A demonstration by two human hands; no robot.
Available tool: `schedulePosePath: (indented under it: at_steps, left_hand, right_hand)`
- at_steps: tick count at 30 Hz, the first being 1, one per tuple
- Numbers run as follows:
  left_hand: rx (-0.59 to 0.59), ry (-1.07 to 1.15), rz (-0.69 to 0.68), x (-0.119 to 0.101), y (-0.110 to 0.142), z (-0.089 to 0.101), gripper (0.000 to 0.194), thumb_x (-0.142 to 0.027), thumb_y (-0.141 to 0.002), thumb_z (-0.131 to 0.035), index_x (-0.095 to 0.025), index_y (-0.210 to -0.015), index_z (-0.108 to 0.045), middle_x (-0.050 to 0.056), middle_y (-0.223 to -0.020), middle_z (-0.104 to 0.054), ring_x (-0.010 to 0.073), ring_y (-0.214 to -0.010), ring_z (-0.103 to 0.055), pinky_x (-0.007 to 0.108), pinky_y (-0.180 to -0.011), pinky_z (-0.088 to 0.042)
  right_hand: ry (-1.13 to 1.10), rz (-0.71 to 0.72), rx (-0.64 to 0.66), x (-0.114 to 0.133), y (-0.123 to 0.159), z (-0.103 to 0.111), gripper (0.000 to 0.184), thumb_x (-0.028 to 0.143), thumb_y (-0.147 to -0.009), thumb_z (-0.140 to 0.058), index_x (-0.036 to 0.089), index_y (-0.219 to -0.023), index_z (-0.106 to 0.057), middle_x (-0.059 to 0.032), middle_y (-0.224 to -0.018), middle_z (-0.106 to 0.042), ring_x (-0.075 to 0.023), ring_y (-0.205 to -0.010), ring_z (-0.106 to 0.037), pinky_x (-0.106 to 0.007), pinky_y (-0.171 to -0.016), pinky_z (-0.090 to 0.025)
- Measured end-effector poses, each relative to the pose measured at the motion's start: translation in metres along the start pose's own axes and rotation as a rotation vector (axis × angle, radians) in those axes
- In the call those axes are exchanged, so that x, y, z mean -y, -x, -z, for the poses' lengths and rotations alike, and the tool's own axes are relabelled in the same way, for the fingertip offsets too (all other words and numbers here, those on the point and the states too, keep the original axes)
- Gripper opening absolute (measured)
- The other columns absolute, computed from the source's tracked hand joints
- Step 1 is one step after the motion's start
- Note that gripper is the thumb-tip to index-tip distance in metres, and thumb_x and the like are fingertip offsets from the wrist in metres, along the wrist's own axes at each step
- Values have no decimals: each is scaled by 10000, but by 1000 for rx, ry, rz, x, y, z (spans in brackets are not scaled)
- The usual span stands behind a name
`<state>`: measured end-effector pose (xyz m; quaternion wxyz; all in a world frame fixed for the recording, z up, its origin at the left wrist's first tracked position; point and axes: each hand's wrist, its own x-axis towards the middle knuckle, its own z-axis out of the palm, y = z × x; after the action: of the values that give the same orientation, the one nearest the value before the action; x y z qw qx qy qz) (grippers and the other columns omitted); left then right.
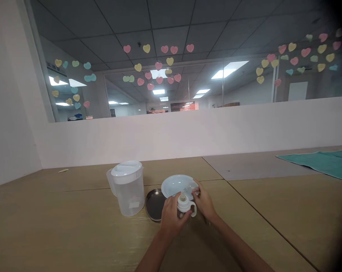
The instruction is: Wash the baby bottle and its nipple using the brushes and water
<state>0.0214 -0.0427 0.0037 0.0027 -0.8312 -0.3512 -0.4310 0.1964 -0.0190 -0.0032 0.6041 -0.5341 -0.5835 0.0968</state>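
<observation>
Beside the dark pan and clear pitcher, your left hand grasps the white handled bottle; your right hand pinches a clear piece before the pale bowl

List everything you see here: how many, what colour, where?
pitcher: 1, translucent, left of centre
tray: 1, dark, right of pitcher
dish: 1, white, centre
handled piece: 1, white, in left hand
small piece: 1, clear, at right hand
slip: 1, yellowish, far left
cloth: 1, teal, far right
table: 1, tan and grey, foreground
walls: 2, white, behind and left
window: 1, clear, upper half
heart notes: many, multicoloured, window
lights: several, white, beyond glass
hands: 2, bare, centre
</observation>
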Motion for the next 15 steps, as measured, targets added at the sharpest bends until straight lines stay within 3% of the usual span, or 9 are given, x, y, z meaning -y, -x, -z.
schedulePosePath:
  at_steps: [6,9,12,15]
  left_hand:
    - [10,7,10,-2,0,1,576,-494,-788,-524,-148,-1243,-456,137,-1118,-589,275,-1035,-537,440,-890,-430]
    - [10,-4,0,-1,-1,1,573,-493,-793,-517,-146,-1245,-450,136,-1118,-588,270,-1028,-537,434,-888,-430]
    - [13,-18,-17,-1,-1,2,587,-493,-800,-508,-143,-1265,-428,139,-1125,-581,270,-1027,-531,440,-892,-420]
    - [23,-29,-20,-2,-2,3,604,-493,-791,-521,-136,-1268,-428,144,-1132,-574,278,-1039,-519,446,-902,-406]
  right_hand:
    - [-112,37,145,-7,-2,-1,456,252,-737,-433,181,-1177,-530,0,-726,-668,-175,-714,-611,-328,-724,-479]
    - [-63,41,211,-8,-2,-1,360,281,-784,-386,182,-1050,-608,-21,-759,-685,-194,-762,-618,-363,-754,-473]
    - [27,91,166,-2,-1,3,312,297,-810,-376,201,-898,-660,-48,-829,-686,-219,-833,-609,-400,-798,-455]
    - [29,173,97,15,4,8,303,316,-853,-374,213,-893,-655,-61,-917,-667,-218,-908,-586,-397,-843,-439]
